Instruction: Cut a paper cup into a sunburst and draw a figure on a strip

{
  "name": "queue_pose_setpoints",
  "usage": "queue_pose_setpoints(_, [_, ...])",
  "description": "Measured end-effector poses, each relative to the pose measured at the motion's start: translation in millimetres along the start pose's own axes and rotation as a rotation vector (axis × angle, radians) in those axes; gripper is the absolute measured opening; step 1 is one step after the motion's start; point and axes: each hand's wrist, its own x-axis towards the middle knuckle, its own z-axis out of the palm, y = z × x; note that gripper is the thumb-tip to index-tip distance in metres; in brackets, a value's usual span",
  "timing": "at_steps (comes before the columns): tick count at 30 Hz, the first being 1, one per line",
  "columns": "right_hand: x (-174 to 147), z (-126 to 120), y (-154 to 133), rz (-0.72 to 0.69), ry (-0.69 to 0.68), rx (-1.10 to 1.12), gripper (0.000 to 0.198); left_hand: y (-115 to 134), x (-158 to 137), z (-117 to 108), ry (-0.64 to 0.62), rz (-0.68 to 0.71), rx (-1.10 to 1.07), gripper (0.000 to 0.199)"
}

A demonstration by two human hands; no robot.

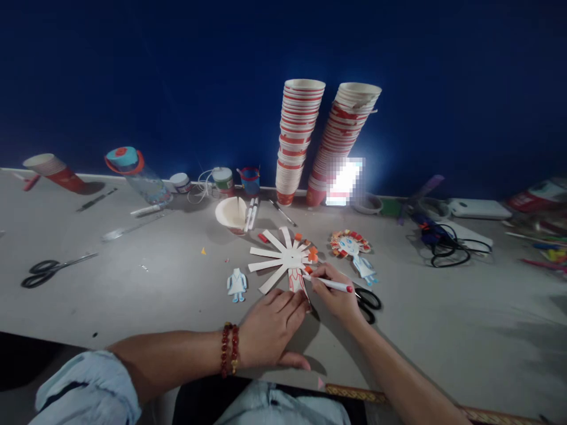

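My right hand [335, 292] grips a white marker [330, 284] with a red end, its tip at a paper cutout shaped like a flower of strips [270, 255]. Red lines on the lowest strip outline a small dress. Flat on that strip's lower end lies my left hand [277, 321], fingers stretched out. Orange paper bits sit on the cutout's right-hand strips. To its left is a small paper body [237, 285] edged in blue. On the right lies a paper doll [354, 255] with a drawn face and orange-red hair. Black-handled scissors [370, 302] rest partly behind my right hand.
Two tall stacks of paper cups [295, 141] [341, 141] stand at the back beside a glowing, blurred-out screen [345, 180]. A cut cup [231, 215] and white markers [251, 213] lie nearer. Another pair of scissors [48, 271] and a water bottle [142, 177] are left; a glue gun [436, 236] is right.
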Motion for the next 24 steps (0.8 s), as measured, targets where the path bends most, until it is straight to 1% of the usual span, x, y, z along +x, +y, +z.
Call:
queue_pose_setpoints(7, [-1.0,0.1,0.5,0.026,0.012,0.038,0.012,-0.5,-0.1,2.4,0.007,0.002,0.002,0.101])
queue_pose_setpoints(24, [-1.7,0.1,4.5,-0.007,-0.002,-0.012,0.015,-0.3,-0.5,1.9,-0.002,-0.003,-0.004,0.101])
